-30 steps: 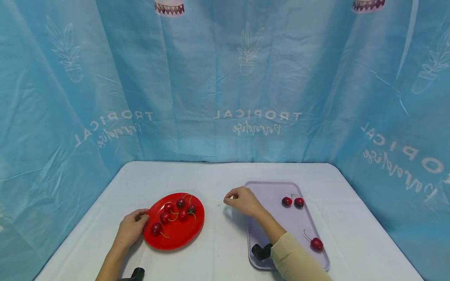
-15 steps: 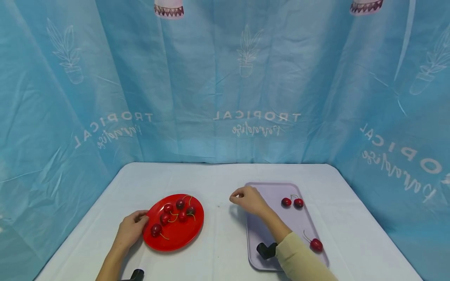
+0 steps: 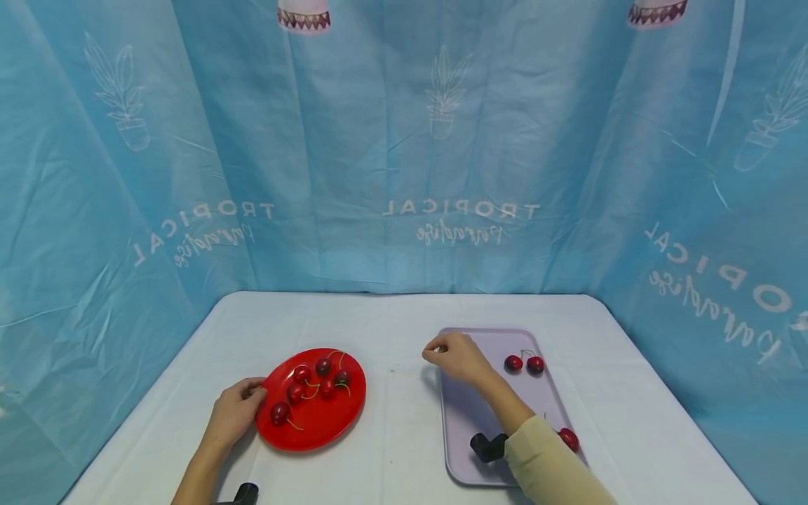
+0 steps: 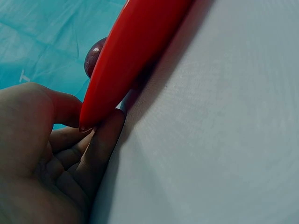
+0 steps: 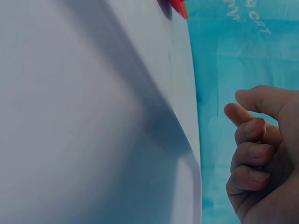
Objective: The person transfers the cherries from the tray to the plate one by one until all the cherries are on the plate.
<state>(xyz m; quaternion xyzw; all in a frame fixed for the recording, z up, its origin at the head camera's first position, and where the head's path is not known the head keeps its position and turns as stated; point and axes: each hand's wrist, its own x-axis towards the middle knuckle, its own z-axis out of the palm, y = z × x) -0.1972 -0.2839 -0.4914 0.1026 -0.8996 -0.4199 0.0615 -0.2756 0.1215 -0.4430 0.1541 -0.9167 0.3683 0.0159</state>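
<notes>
My left hand point(image 3: 235, 414) pinches the left rim of a red plate point(image 3: 328, 424). In the left wrist view the thumb lies on top of the rim and the fingers are beneath it. Several dark red cherries point(image 3: 296, 392) with green stems lie on the plate. My right hand point(image 3: 459, 358) hovers over the left edge of a pale lilac tray point(image 3: 467, 421). Nothing is between its loosely bent fingers point(image 5: 250, 130); thumb and forefinger are apart. On the tray sit two cherries point(image 3: 524, 364) side by side at the back right, plus one cherry point(image 3: 569, 440) partly hidden by the sleeve.
A white-covered table point(image 3: 391, 449) carries both plate and tray, with a gap between them. Blue printed curtains point(image 3: 404, 154) hang behind and on both sides. A black wrist mount point(image 3: 487, 447) on the right arm hangs over the tray.
The right hand has drifted right, from the bare cloth beside the tray to the tray's left edge. Its sleeve now covers part of the lone cherry. My left hand and the plate stay put.
</notes>
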